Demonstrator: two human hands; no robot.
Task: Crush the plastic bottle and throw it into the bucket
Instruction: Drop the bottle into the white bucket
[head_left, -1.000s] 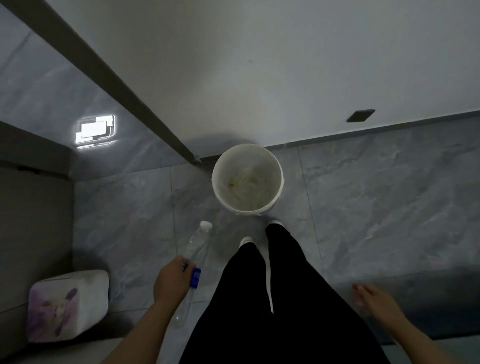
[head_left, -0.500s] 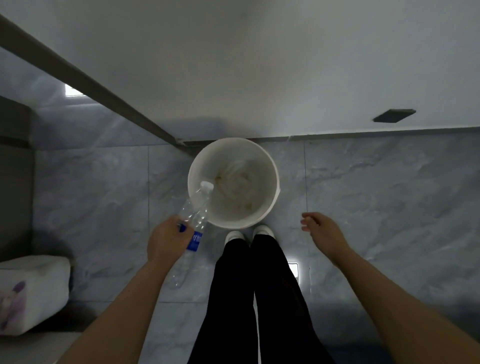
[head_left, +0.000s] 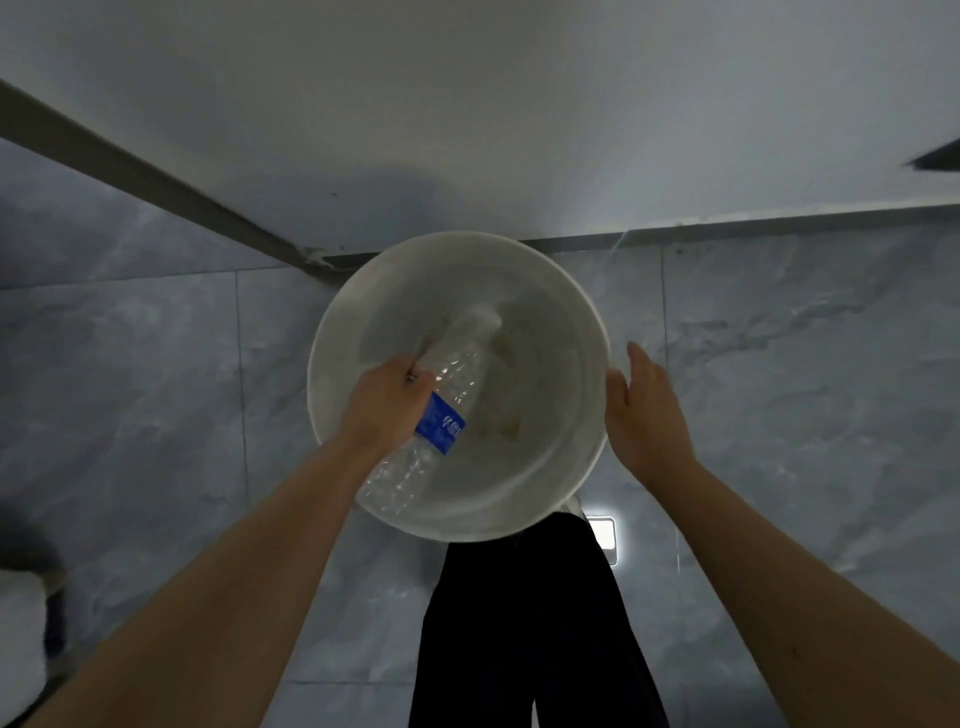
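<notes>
Clear plastic bottle (head_left: 441, 410) sits in the left hand (head_left: 387, 410), grip wrapped round the middle by the blue label, cap end tilted out over the bucket (head_left: 582, 312). Doesn't look crushed yet imo. Right hand (head_left: 644, 410) is empty, fingers spread, next to the rim. Best bet: bring both hands onto it, squeeze flat, then drop straight down. No surface here, just grey marble-ish floor tiles (head_left: 156, 389) w/ a white wall (head_left: 467, 104) behind.

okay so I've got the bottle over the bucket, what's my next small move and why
Probably bring the right hand across to the bottle and squeeze. It looks uncrushed, held only by the left hand above the bucket, while the right is open and empty.
</notes>
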